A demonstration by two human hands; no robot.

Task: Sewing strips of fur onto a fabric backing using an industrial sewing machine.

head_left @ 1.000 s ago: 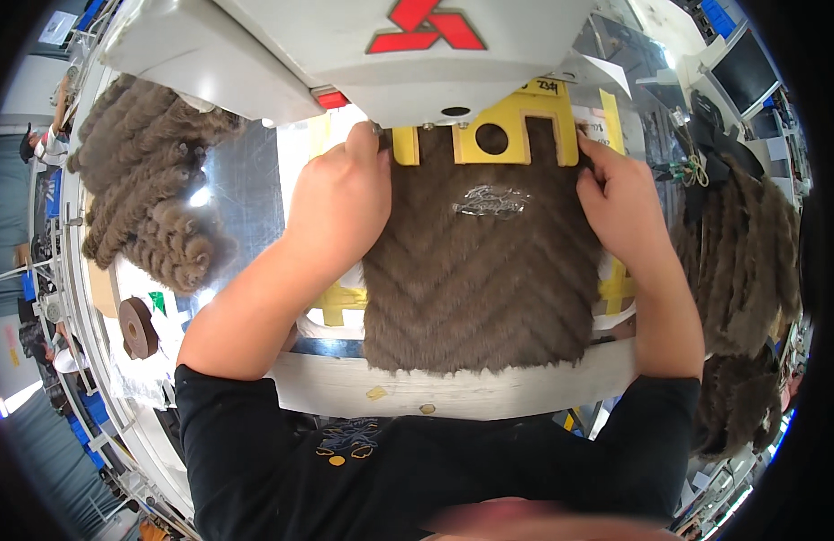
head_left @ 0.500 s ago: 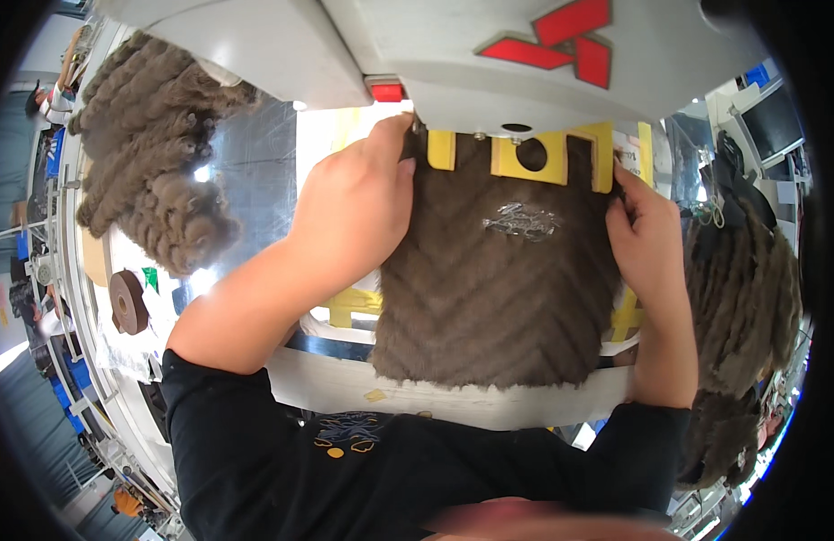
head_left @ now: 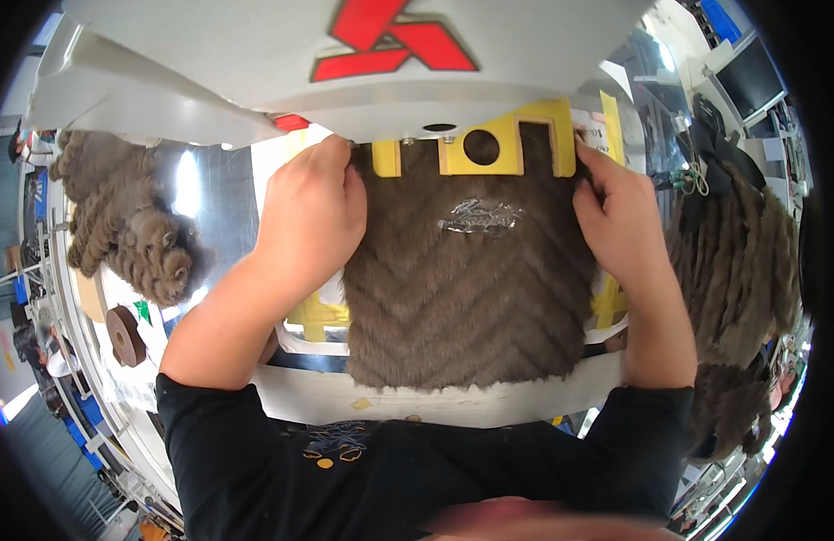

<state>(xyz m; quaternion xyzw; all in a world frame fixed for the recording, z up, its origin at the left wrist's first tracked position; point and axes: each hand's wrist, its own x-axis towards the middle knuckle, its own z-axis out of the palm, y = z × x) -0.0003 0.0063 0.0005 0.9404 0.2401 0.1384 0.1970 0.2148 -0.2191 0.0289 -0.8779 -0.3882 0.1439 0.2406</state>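
A brown fur panel (head_left: 471,298) with chevron-like ridges lies in front of me under a white machine head (head_left: 209,81). A shiny clear plastic patch (head_left: 480,216) sits on its upper middle. Yellow clamp pieces (head_left: 545,122), one with a round hole, rest over the fur's far edge. My left hand (head_left: 313,203) is closed at the panel's far left corner, its fingertips partly hidden. At the far right corner, beside the yellow piece, my right hand (head_left: 619,212) grips the fur edge between thumb and fingers.
Curly brown fur (head_left: 133,216) lies at the left on a shiny metal surface, near a brown tape roll (head_left: 125,335). More fur strips (head_left: 732,261) hang at the right. A dark screen (head_left: 748,79) stands at the far right.
The view has swung, so the machine head, yellow pieces and fur panel appear farther left. Both hands keep their places at the panel's far corners.
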